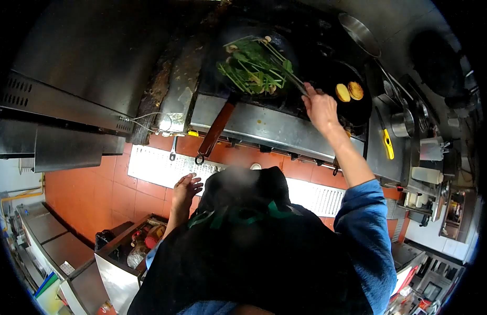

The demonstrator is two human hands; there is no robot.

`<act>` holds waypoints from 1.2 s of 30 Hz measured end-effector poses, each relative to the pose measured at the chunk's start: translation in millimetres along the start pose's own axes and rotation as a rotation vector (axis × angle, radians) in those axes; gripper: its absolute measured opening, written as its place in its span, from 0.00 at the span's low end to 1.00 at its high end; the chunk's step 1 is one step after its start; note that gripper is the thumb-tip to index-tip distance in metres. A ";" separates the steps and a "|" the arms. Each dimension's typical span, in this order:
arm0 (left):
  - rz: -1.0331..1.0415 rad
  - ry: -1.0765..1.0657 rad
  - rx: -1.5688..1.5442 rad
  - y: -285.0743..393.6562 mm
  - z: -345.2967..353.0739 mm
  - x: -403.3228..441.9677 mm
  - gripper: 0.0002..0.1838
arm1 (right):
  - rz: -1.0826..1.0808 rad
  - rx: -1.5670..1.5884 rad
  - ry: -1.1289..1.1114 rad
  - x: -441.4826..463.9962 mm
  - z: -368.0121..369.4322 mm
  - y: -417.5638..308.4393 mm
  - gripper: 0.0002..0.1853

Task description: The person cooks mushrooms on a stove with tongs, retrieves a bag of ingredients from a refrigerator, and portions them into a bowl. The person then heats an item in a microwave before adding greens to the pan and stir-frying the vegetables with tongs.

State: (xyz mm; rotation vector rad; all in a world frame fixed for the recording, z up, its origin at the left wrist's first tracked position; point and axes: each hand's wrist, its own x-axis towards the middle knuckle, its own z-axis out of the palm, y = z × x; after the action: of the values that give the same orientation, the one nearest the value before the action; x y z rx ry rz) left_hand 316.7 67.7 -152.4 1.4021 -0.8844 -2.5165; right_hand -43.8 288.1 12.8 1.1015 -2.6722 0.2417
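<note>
My right hand (321, 109) is closed around long metal tongs (291, 77), whose far end reaches into the greens. Leafy greens with long stems (256, 65) and a few pale slices lie in a dark frying pan (284, 44) on the stove. The pan's brown wooden handle (218, 128) points back toward me, with a metal ring at its end. Low on the left, my left hand (186, 188) hangs in the air near that ring, holding nothing, its fingers loosely bent and apart.
Two browned yellow pieces (350, 91) lie in another dark pan on the right. A yellow-handled tool (387, 144) and a metal pot (402, 125) sit on the counter beyond. The stove's steel front edge (269, 123) runs before me; an open drawer (141, 244) stands lower left.
</note>
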 end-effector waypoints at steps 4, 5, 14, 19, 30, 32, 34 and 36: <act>0.016 -0.021 0.004 -2.4 -1.2 2.1 0.12 | -0.067 -0.134 -0.009 56.1 4.8 -3.9 0.21; -0.001 0.009 0.034 -2.2 -0.6 3.2 0.12 | -0.090 -0.192 -0.009 72.9 12.5 -7.2 0.21; 0.034 0.055 -0.031 -9.9 -20.2 -4.8 0.14 | -0.270 -0.160 -0.245 53.4 -56.6 -24.5 0.23; -0.002 0.047 -0.031 -2.6 -2.4 -18.3 0.13 | -0.217 -0.072 -0.290 19.0 -18.4 -16.1 0.22; -0.027 -0.078 -0.072 -5.6 -11.3 -3.5 0.11 | 0.041 0.043 -0.285 12.0 -45.4 42.1 0.19; -0.040 -0.043 -0.028 -5.8 -9.6 -2.3 0.12 | -0.070 0.107 -0.324 14.9 -80.9 34.8 0.20; -0.053 -0.009 0.014 -7.5 -6.6 -0.6 0.12 | -0.109 0.025 -0.355 20.2 -102.7 21.5 0.20; -0.032 -0.118 -0.030 -5.9 -4.0 2.7 0.13 | -0.302 -0.146 -0.365 23.3 -103.8 5.8 0.21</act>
State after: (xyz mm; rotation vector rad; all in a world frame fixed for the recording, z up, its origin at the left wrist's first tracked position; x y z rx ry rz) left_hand 319.3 69.8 -159.1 1.2806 -0.8460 -2.6487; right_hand -47.6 301.7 118.3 1.6071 -2.7112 -0.2272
